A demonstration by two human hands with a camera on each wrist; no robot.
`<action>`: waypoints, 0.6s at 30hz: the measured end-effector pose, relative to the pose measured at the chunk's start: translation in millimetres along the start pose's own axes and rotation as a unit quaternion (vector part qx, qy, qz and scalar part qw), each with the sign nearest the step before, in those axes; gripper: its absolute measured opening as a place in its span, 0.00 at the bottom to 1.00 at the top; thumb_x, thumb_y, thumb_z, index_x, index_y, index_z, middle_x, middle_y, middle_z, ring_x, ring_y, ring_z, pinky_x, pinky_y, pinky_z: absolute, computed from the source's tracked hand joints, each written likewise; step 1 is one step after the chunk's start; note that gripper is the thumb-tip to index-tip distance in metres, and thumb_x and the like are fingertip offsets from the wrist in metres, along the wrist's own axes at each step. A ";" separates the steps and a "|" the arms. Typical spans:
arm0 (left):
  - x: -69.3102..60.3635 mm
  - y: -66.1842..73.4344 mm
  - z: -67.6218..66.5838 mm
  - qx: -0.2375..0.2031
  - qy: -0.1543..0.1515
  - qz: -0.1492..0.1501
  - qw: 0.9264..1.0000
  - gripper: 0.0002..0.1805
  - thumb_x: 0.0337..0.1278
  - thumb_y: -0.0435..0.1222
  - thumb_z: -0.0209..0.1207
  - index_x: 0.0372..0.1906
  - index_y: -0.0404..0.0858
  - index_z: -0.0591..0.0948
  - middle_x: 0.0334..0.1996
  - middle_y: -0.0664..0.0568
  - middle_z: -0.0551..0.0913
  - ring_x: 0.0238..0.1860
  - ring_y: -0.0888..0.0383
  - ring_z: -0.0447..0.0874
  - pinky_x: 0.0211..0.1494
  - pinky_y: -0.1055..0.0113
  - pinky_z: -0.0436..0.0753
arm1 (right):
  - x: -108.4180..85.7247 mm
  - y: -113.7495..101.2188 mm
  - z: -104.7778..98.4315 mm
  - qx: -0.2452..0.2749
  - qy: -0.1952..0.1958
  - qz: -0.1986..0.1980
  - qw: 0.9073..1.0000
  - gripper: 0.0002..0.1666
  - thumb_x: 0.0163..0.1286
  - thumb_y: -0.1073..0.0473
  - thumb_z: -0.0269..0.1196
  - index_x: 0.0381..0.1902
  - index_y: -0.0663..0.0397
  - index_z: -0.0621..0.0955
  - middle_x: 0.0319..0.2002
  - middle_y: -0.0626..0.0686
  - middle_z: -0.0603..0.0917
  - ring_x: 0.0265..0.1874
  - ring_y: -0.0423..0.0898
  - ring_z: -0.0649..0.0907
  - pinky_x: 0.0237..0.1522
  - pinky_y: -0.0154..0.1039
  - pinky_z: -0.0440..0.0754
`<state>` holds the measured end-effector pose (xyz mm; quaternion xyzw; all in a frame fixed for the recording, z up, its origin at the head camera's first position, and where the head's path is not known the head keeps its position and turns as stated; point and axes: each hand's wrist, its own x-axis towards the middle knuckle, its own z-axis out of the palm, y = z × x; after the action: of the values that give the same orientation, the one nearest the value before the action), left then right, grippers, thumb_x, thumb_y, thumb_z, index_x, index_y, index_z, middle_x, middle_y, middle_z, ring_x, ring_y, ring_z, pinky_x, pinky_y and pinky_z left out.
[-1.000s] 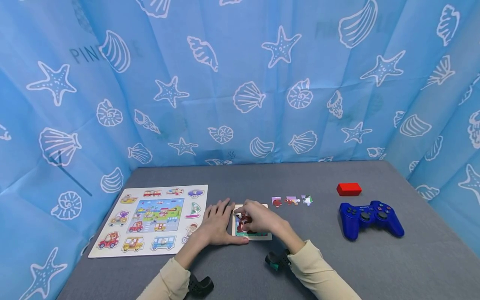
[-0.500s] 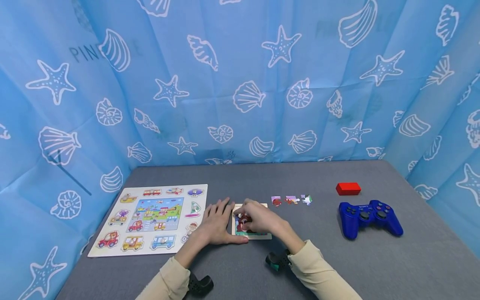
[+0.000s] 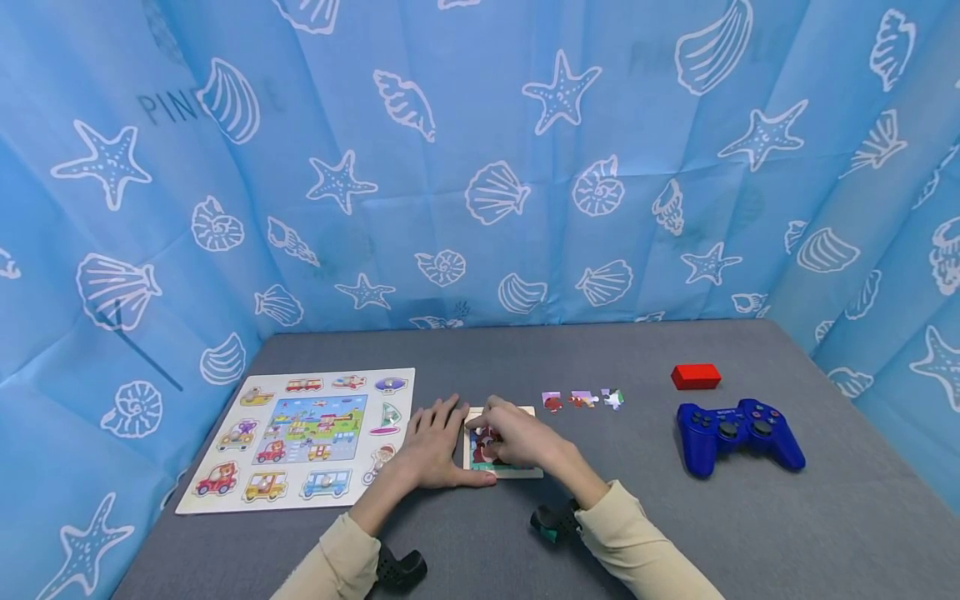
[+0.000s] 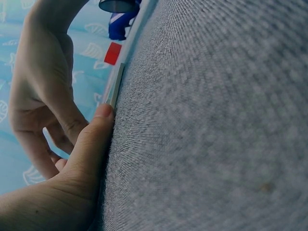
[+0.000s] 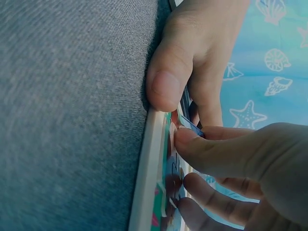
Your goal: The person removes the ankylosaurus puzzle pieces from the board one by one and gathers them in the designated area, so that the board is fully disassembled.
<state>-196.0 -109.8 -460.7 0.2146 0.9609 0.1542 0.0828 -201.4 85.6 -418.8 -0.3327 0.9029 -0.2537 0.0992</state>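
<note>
A blue shell-print curtain (image 3: 555, 242) hangs beyond the left hand (image 3: 433, 450) and right hand (image 3: 519, 433), with the grey table (image 3: 637, 354) beneath. Left of the left hand lies a vehicle puzzle board (image 3: 311, 433); well right of the right hand, a blue controller (image 3: 738, 435). The left hand is spread wide; its thumb touches the near-left corner of a framed puzzle (image 3: 521, 473), which lies under the right hand. A red block (image 3: 696, 377) and, nearer the right hand, three loose pieces (image 3: 582, 399) lie to that hand's right. The right thumb and fingers pinch a puzzle piece (image 5: 192, 126) (tilted, in the right wrist view).
</note>
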 end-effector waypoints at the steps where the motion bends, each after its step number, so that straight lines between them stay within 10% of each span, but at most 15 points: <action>1: 0.1 0.0 -0.3 0.000 0.001 0.000 1.000 0.64 0.45 0.72 0.67 0.81 0.41 0.57 0.82 0.39 0.54 0.81 0.34 0.53 0.80 0.35 0.56 | -0.2 0.0 -0.2 0.002 0.001 -0.001 1.000 0.25 0.65 0.74 0.65 0.61 0.62 0.83 0.40 0.55 0.79 0.33 0.41 0.70 0.32 0.30 0.72; 18: 1.2 0.2 0.9 0.006 -0.002 -0.008 1.000 0.65 0.44 0.73 0.66 0.81 0.41 0.57 0.82 0.40 0.55 0.81 0.35 0.53 0.80 0.36 0.55 | -12.9 11.7 -16.7 -0.009 0.025 -0.006 1.000 0.21 0.68 0.71 0.66 0.59 0.61 0.84 0.43 0.55 0.79 0.36 0.46 0.77 0.38 0.33 0.77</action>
<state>-196.8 -108.8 -461.6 0.2077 0.9633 0.1473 0.0847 -203.8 108.1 -410.6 -0.3325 0.9054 -0.2539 0.0720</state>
